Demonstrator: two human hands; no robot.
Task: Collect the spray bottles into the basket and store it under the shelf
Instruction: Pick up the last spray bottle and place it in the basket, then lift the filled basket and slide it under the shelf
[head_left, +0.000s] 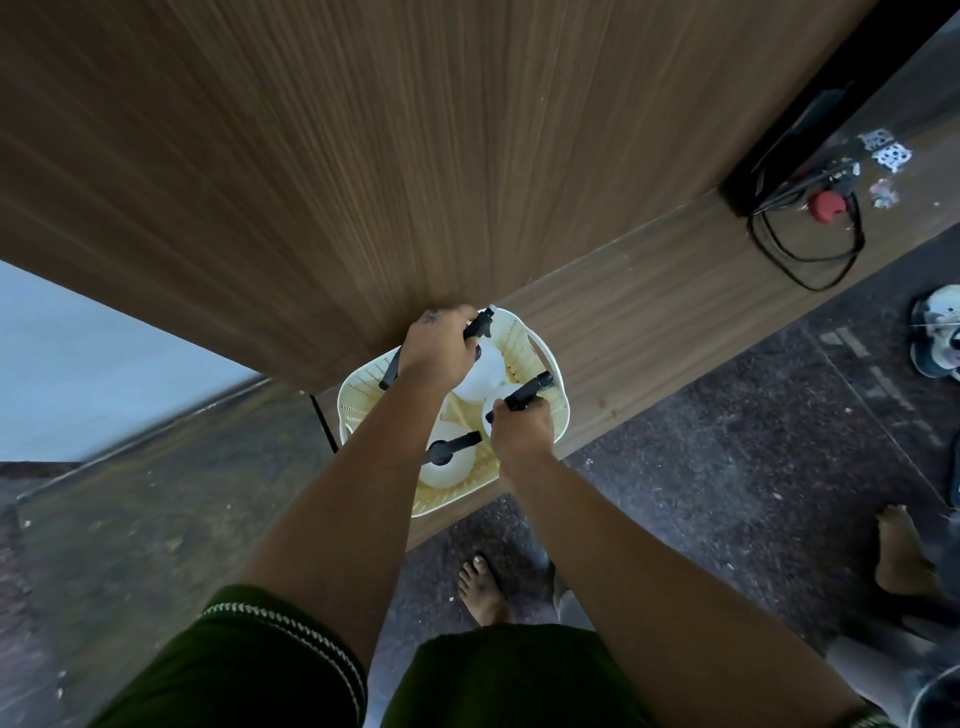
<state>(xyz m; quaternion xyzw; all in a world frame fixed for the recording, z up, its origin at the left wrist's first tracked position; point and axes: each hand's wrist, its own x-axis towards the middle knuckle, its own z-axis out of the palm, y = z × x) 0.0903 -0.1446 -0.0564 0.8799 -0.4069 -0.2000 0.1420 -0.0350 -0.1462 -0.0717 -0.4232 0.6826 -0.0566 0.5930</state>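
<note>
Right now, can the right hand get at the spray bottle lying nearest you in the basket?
Probably yes. That spray bottle lies uncovered in the basket, beside the right hand. But its fingers are already wrapped around another bottle's black trigger head, so that would need releasing first.

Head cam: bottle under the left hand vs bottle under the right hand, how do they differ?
The left hand closes on the far bottle, by the basket rim nearest the wooden panel; the right hand closes on the near bottle, toward the basket's right side. The far bottle's white body shows more; the near one's is mostly hidden. Both have white bodies, black spray heads, and sit inside the basket.
</note>
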